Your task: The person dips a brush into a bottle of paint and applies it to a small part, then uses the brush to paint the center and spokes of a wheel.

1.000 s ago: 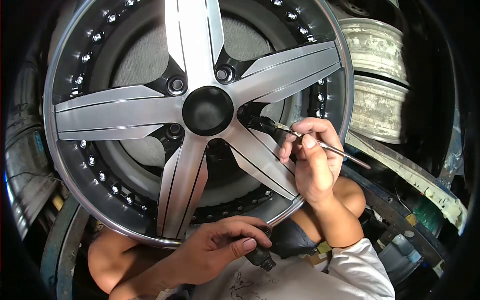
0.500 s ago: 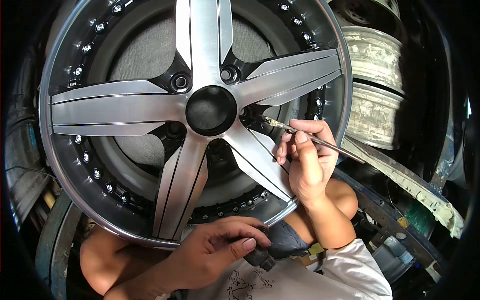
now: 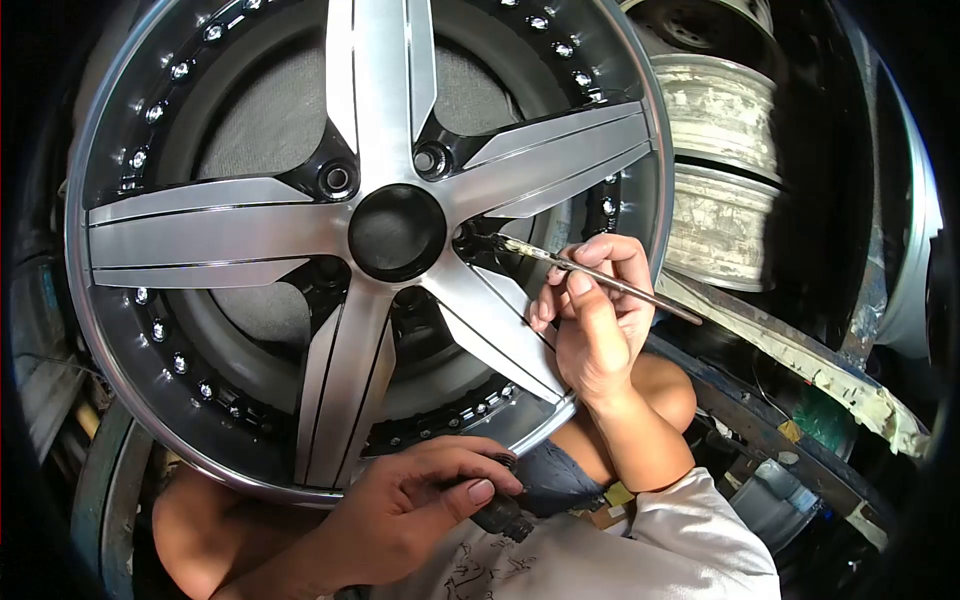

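Observation:
A large wheel rim [image 3: 230,235] with five silver spokes and black recesses fills the upper left and middle. My right hand [image 3: 605,320] pinches a thin paintbrush [image 3: 625,287] above the right-hand spokes. The brush's bristles point left, at the black recess beside the lug hole [image 3: 465,236] right of the centre bore [image 3: 397,233]; whether they touch it I cannot tell. Below the rim's lower edge, my left hand [image 3: 420,510] is closed around a small black bottle [image 3: 503,518], its fingers partly covering it.
Worn, paint-stained rims [image 3: 722,225] are stacked at the upper right. A metal frame bar [image 3: 790,345] with peeling pale material runs diagonally below them. A curved metal piece [image 3: 105,490] stands at the lower left. My knees are beneath the rim.
The rim and both hands appear shifted slightly left in the view. The brush stays in my right hand near the same recess, and the bottle stays in my left.

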Motion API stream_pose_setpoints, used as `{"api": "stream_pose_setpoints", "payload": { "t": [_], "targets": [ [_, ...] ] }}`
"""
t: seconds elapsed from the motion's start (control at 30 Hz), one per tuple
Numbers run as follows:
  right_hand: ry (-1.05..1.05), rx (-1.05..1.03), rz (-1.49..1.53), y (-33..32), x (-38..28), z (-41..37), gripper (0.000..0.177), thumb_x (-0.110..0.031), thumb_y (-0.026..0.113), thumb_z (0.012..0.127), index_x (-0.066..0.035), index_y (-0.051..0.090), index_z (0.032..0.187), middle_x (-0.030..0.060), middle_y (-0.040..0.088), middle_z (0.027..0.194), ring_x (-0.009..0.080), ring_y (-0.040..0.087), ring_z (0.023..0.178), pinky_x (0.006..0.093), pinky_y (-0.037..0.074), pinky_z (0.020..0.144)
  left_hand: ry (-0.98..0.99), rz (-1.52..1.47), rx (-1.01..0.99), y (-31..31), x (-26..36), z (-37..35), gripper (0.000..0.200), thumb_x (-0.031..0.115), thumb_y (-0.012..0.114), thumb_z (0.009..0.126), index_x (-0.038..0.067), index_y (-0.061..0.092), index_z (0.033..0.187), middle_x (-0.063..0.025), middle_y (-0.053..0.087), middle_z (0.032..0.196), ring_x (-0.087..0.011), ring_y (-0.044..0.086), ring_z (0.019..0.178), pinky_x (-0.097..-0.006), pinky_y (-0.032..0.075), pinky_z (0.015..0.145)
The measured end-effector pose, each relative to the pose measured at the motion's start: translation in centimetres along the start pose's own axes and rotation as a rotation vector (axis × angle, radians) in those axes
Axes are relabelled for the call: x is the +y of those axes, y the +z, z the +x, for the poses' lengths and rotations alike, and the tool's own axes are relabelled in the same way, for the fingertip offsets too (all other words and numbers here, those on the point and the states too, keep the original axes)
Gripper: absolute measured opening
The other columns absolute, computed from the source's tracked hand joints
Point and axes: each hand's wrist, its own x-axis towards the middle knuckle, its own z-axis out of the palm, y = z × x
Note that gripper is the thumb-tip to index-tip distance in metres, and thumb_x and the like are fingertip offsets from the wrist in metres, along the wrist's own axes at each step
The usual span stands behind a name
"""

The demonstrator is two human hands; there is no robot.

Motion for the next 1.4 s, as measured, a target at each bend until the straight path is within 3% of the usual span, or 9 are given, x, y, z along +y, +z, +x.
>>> {"api": "stream_pose_setpoints", "payload": {
  "t": [0.13, 0.33, 0.53, 0.73, 0.8, 0.87, 1.13, 1.2, 1.4],
  "targets": [
    [-0.012, -0.049, 0.049, 0.3, -0.7, 0.0, 0.021, 0.005, 0.052, 0.092, -0.001, 0.047, 0.112, 0.0177, 0.059, 0.095, 0.0151, 0.057, 0.066, 0.0283, 0.050, 0.058, 0.025, 0.014, 0.017, 0.4, -0.2, -0.1, 0.019, 0.011, 0.056, 0.100, 0.001, 0.067, 0.111, -0.0110, 0.054, 0.129, -0.0115, 0.056, 0.108, -0.0267, 0.043, 0.096],
    [-0.037, -0.152, 0.132, 0.1, -1.6, -0.9, 0.024, -0.019, 0.048, 0.098, 0.003, 0.050, 0.107, 0.0209, 0.059, 0.093, 0.0184, 0.056, 0.068, 0.0300, 0.049, 0.063, 0.055, 0.066, 0.020, 0.5, -0.7, 0.0, 0.019, 0.010, 0.056, 0.099, -0.001, 0.069, 0.106, -0.0123, 0.057, 0.129, -0.0131, 0.057, 0.109, -0.0268, 0.044, 0.095],
    [-0.193, -0.209, 0.121, 1.3, -3.9, -2.7, 0.039, -0.030, 0.052, 0.096, -0.001, 0.040, 0.119, 0.0152, 0.052, 0.088, 0.0163, 0.050, 0.068, 0.0293, 0.044, 0.067, 0.205, -0.027, 0.090, 1.6, -1.7, -0.2, 0.027, 0.011, 0.059, 0.097, -0.002, 0.061, 0.121, -0.0147, 0.058, 0.129, -0.0157, 0.058, 0.112, -0.0330, 0.046, 0.100],
    [-0.537, -0.259, -0.165, 2.3, -5.3, -5.5, 0.054, -0.036, 0.053, 0.089, -0.010, 0.031, 0.131, 0.0154, 0.039, 0.115, 0.0234, 0.042, 0.096, 0.0420, 0.038, 0.091, 0.337, -0.231, 0.061, 4.8, -2.1, -0.8, 0.037, 0.009, 0.056, 0.097, -0.003, 0.051, 0.132, -0.0165, 0.057, 0.131, -0.0217, 0.058, 0.114, -0.0389, 0.046, 0.101],
    [-0.653, -0.309, -0.175, 2.3, -5.5, -5.8, 0.057, -0.036, 0.052, 0.089, -0.011, 0.030, 0.135, 0.0161, 0.038, 0.123, 0.0250, 0.042, 0.107, 0.0434, 0.035, 0.098, 0.341, -0.287, 0.003, 5.9, -2.7, -1.4, 0.035, 0.008, 0.053, 0.098, -0.002, 0.051, 0.132, -0.0153, 0.057, 0.129, -0.0214, 0.058, 0.115, -0.0367, 0.045, 0.102],
    [-0.643, -0.381, -0.167, 2.2, -6.0, -6.7, 0.064, -0.039, 0.054, 0.089, -0.014, 0.026, 0.141, 0.0140, 0.026, 0.145, 0.0249, 0.033, 0.129, 0.0448, 0.024, 0.108, 0.393, -0.286, -0.038, 6.1, -3.6, -1.4, 0.033, 0.006, 0.051, 0.100, -0.003, 0.053, 0.132, -0.0119, 0.059, 0.126, -0.0179, 0.057, 0.115, -0.0329, 0.045, 0.102],
    [-0.673, -0.418, -0.183, 3.9, -6.9, -11.5, 0.070, -0.050, 0.056, 0.089, -0.019, 0.025, 0.143, 0.0177, 0.014, 0.154, 0.0309, 0.025, 0.137, 0.0490, 0.018, 0.109, 0.512, -0.243, -0.085, 7.6, -4.3, -4.3, 0.027, 0.015, 0.059, 0.098, 0.003, 0.057, 0.122, -0.0120, 0.061, 0.121, -0.0196, 0.059, 0.112, -0.0374, 0.046, 0.103],
    [-0.753, -0.420, -0.241, 3.4, -5.7, -12.0, 0.069, -0.054, 0.053, 0.091, -0.019, 0.024, 0.143, 0.0178, 0.013, 0.155, 0.0307, 0.024, 0.138, 0.0499, 0.018, 0.110, 0.485, -0.211, -0.106, 7.8, -5.0, -4.8, 0.028, 0.014, 0.060, 0.097, 0.003, 0.057, 0.122, -0.0107, 0.062, 0.120, -0.0187, 0.060, 0.110, -0.0375, 0.046, 0.102],
    [-0.633, -0.296, -0.261, 3.3, -4.5, -15.2, 0.089, -0.073, 0.043, 0.088, -0.016, 0.014, 0.151, 0.0157, 0.008, 0.158, 0.0290, 0.022, 0.141, 0.0480, 0.018, 0.112, 0.377, -0.169, -0.119, 7.8, -7.4, -4.7, 0.029, 0.014, 0.064, 0.095, 0.004, 0.058, 0.122, -0.0079, 0.062, 0.118, -0.0166, 0.060, 0.109, -0.0363, 0.047, 0.100]
  ]
}}
